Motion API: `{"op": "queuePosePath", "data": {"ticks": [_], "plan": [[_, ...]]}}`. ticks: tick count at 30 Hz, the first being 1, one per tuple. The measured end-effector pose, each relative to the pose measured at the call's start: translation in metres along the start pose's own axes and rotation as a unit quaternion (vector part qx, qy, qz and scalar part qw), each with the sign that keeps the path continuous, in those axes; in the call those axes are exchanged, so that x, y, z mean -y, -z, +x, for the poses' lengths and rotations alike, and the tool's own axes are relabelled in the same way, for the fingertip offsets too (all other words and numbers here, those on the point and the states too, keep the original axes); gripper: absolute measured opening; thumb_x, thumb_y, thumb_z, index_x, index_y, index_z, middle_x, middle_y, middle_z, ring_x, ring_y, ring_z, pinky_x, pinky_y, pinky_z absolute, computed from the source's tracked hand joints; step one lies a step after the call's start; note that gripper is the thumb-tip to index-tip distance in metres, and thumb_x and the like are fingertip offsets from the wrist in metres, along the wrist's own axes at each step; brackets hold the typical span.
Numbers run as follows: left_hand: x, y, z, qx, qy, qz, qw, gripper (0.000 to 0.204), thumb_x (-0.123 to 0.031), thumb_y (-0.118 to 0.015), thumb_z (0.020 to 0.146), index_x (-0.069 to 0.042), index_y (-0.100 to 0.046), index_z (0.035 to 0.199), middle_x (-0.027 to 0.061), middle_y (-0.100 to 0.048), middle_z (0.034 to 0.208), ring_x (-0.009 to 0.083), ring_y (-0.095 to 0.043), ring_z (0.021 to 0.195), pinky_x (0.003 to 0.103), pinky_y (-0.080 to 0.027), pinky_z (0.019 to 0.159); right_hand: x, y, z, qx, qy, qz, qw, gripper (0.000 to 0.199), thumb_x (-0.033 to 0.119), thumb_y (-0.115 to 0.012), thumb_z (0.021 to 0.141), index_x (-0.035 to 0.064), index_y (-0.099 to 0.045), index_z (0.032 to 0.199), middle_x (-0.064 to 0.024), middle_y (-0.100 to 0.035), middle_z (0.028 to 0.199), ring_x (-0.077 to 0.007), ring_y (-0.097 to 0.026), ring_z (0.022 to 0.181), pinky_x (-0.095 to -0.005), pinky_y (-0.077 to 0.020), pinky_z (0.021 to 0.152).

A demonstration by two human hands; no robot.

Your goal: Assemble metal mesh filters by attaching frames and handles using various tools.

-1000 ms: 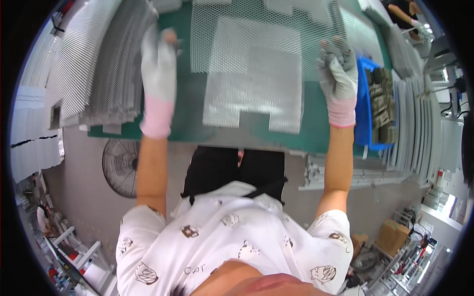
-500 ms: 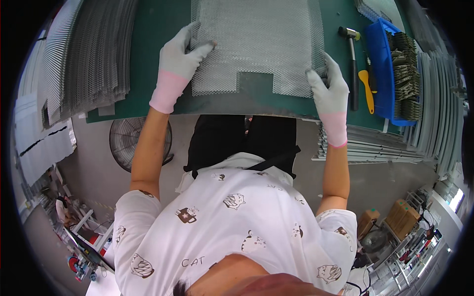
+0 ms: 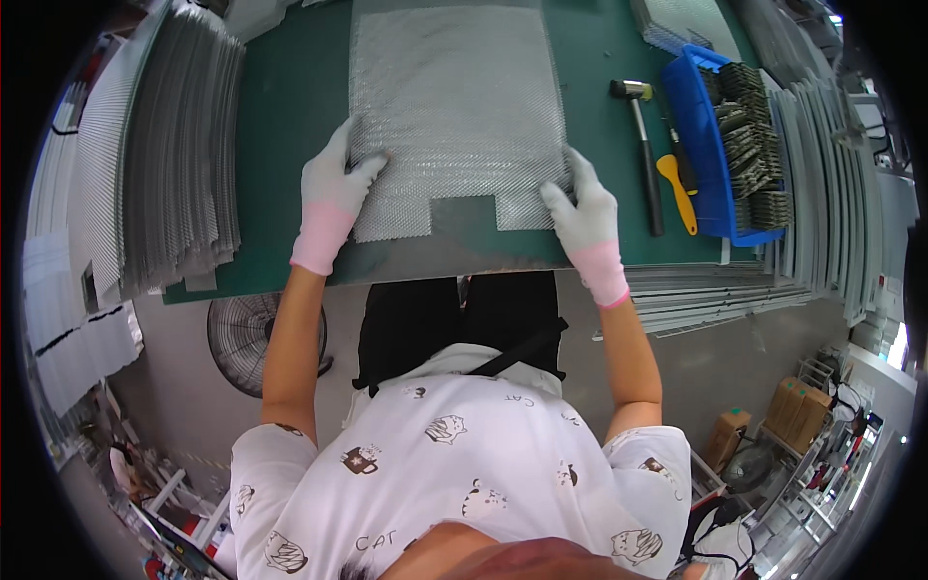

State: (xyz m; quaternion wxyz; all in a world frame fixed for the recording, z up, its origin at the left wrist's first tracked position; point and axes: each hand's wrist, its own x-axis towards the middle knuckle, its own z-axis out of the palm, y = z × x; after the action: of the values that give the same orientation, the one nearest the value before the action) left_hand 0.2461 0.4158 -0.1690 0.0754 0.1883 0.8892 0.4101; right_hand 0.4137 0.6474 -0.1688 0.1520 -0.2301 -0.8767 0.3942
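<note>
A silver metal mesh sheet (image 3: 459,106) with a rectangular near-edge notch lies flat on the green surface (image 3: 290,87). The white-gloved left hand (image 3: 333,188) meets its left edge, the white-gloved right hand (image 3: 586,215) its right; on both, thumb and fingers stand apart. Farther right lie a black-handled hammer (image 3: 649,179), a yellow-handled tool (image 3: 679,196) and a blue plastic bin (image 3: 690,145).

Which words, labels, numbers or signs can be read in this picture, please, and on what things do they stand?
White shirt: legible printed lettering beside the neckline, among brown cartoon drawings; I do not copy printed words.
Same shirt, near the hem: smaller lettering, also not copied.
Cardboard boxes: any marks are too small to read.
Mesh sheet, hammer, blue bin: no lettering that I can make out.
</note>
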Motion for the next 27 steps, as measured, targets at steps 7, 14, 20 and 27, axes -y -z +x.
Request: {"op": "queuePosePath", "data": {"ticks": [7, 14, 20, 27], "plan": [[-0.003, 0.002, 0.004, 0.002, -0.022, 0.055, 0.998, 0.064, -0.032, -0.07, 0.078, -0.002, -0.049, 0.13, 0.0261, -0.062, 0.11, 0.0365, -0.061, 0.104, 0.037, -0.047, 0.09, 0.012, 0.0, 0.002, 0.008, -0.072, -0.059, 0.996, 0.056, 0.016, -0.062, 0.083, -0.0005, -0.043, 0.133, -0.0252, -0.06, 0.114, -0.0346, -0.061, 0.103, -0.0372, -0.047, 0.091], [-0.037, 0.009, 0.014, 0.061, 0.079, 0.127, 0.987, 0.072, -0.035, -0.074, 0.073, -0.005, -0.046, 0.132, 0.0235, -0.06, 0.114, 0.0369, -0.058, 0.107, 0.04, -0.047, 0.089, 0.045, 0.01, 0.02, 0.143, -0.028, -0.427, 0.893, 0.045, 0.029, -0.064, 0.08, 0.0186, -0.059, 0.124, -0.0119, -0.053, 0.119, -0.0326, -0.049, 0.114, -0.0418, -0.0449, 0.09], [-0.025, 0.009, 0.03, 0.108, -0.31, 0.338, 0.882, 0.039, -0.004, -0.064, 0.071, -0.017, -0.064, 0.108, 0.0065, -0.055, 0.119, 0.0312, -0.051, 0.11, 0.042, -0.042, 0.09, 0.038, 0.028, 0.05, 0.161, 0.194, -0.399, 0.882, 0.034, 0.033, -0.068, 0.073, 0.0134, -0.071, 0.101, -0.0139, -0.045, 0.133, -0.0346, -0.039, 0.126, -0.0487, -0.0315, 0.104], [-0.041, 0.009, 0.03, 0.154, -0.284, 0.233, 0.917, 0.041, 0.003, -0.06, 0.07, -0.012, -0.065, 0.107, 0.0067, -0.06, 0.115, 0.0296, -0.052, 0.11, 0.041, -0.041, 0.092, -0.026, 0.099, 0.274, -0.142, -0.014, -0.402, 0.905, 0.058, 0.047, -0.066, 0.078, -0.0014, -0.062, 0.11, -0.0211, -0.061, 0.112, -0.0325, -0.06, 0.104, -0.0389, -0.0485, 0.088]]}}
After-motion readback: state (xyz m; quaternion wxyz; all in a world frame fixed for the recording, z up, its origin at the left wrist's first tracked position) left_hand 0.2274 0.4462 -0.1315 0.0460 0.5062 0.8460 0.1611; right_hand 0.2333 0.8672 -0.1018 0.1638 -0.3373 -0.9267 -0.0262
